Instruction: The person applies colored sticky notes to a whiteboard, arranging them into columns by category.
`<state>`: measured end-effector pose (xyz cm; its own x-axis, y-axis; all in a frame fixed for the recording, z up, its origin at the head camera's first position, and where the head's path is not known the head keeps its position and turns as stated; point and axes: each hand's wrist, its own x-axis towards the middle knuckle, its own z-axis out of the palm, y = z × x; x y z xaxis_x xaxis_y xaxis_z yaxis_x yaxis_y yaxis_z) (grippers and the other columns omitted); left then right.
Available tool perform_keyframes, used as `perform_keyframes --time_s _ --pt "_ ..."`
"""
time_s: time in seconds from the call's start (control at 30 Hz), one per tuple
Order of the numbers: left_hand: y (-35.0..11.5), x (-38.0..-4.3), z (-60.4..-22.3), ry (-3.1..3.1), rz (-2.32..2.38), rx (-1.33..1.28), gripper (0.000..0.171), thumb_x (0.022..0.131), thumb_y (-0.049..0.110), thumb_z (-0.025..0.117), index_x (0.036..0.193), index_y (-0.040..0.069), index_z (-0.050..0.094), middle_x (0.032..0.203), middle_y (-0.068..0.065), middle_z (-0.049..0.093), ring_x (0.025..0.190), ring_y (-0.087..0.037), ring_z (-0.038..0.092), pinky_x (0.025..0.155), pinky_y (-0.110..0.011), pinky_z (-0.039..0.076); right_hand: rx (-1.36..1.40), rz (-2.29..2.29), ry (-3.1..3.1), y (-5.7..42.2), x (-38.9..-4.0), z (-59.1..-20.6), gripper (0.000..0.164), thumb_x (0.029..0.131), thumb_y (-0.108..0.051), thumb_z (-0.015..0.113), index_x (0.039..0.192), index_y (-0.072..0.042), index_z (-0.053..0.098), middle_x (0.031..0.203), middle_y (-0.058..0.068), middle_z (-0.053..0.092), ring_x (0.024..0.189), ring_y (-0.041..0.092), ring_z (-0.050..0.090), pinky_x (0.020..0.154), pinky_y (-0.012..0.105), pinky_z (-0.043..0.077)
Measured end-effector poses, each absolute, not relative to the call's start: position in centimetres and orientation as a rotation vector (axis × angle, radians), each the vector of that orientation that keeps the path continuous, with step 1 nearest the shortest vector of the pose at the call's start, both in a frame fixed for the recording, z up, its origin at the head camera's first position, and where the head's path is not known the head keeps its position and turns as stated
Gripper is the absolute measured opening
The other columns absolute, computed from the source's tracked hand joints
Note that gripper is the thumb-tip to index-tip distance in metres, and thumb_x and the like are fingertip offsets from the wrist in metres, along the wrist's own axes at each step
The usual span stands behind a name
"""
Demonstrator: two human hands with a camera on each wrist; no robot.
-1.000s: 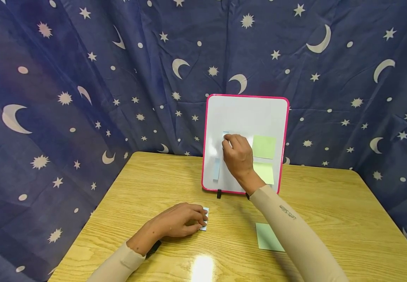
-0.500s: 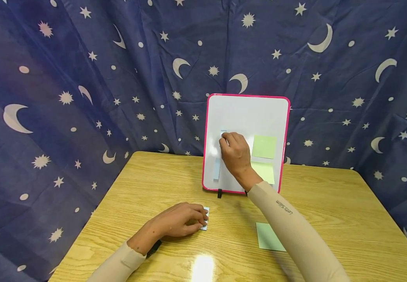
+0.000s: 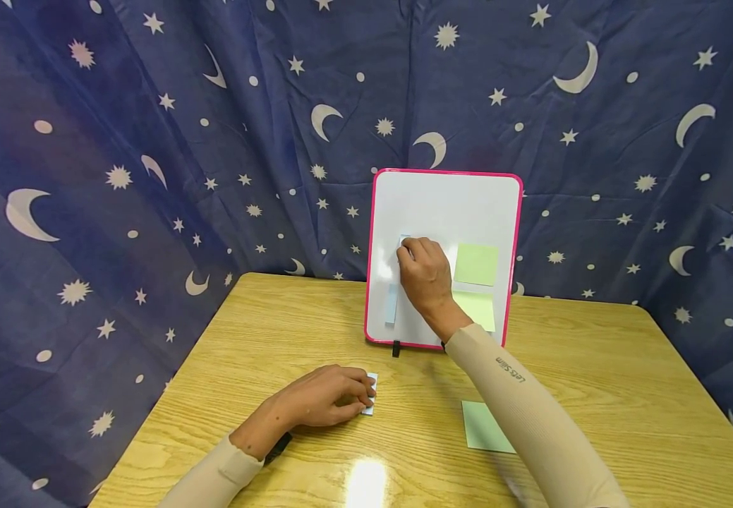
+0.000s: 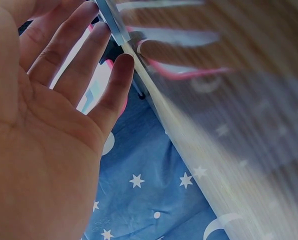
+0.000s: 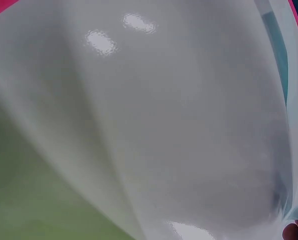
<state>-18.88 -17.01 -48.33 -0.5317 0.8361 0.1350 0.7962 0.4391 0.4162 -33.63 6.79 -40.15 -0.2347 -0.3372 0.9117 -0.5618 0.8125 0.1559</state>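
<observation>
My right hand (image 3: 426, 276) is raised at the left half of an upright whiteboard (image 3: 449, 204) with a pink frame. Its curled fingers pinch a narrow pale blue sticky note (image 3: 405, 238), mostly hidden behind them in the head view; a corner of this blue note (image 5: 293, 214) shows by the fingertips in the right wrist view. Below it a second blue sticky note (image 3: 391, 305) is stuck to the board. On the table, my left hand (image 3: 328, 396) rests with its fingertips on a small light blue sticky-note pad (image 3: 372, 381), its fingers loosely extended in the left wrist view.
Two yellow-green sticky notes, an upper one (image 3: 476, 264) and a lower one (image 3: 477, 310), are on the board's right side. A pale green square note (image 3: 483, 427) lies on the wooden table (image 3: 277, 317), partly behind the right forearm. A starry blue curtain (image 3: 277, 141) hangs behind.
My right hand has shifted slightly left on the whiteboard with the blue sticky note since one second ago. The left hand has stayed on the pad.
</observation>
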Motion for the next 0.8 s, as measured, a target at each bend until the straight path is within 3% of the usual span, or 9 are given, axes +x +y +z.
perform_keyframes --time_s 0.8 --pt "-17.02 -18.79 -48.32 2.592 0.667 1.442 0.021 0.107 0.019 0.064 0.119 0.018 0.081 0.127 0.010 0.068 0.129 -0.007 0.062 0.111 -0.030 0.049 0.680 0.228 -1.886 6.94 -33.87 -40.66 0.020 0.096 0.012 0.061 0.081 0.002 0.070 0.094 0.014 0.073 0.086 0.033 0.068 0.080 0.045 0.058"
